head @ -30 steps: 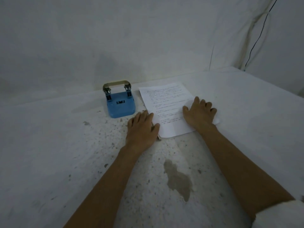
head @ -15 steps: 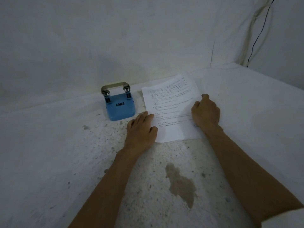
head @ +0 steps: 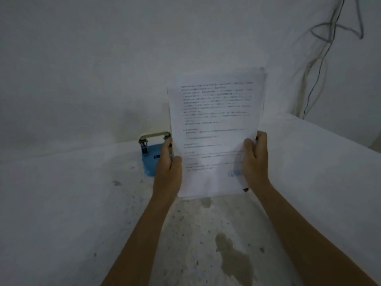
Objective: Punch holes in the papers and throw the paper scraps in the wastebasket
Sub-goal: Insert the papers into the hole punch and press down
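Observation:
A stack of white printed papers stands upright above the floor, its bottom edge close to or on the surface. My left hand grips its lower left edge and my right hand grips its lower right edge. Behind my left hand sits a blue hole punch with a metal handle, partly hidden by that hand and the papers. No wastebasket is in view.
The speckled white floor carries a dark stain near me. A white wall rises behind, and a raised white ledge runs along the right. Loose cables hang at the upper right corner.
The papers lay flat on the floor under my hands; both hands have now taken their side edges and raised them upright. The camera has tilted upward.

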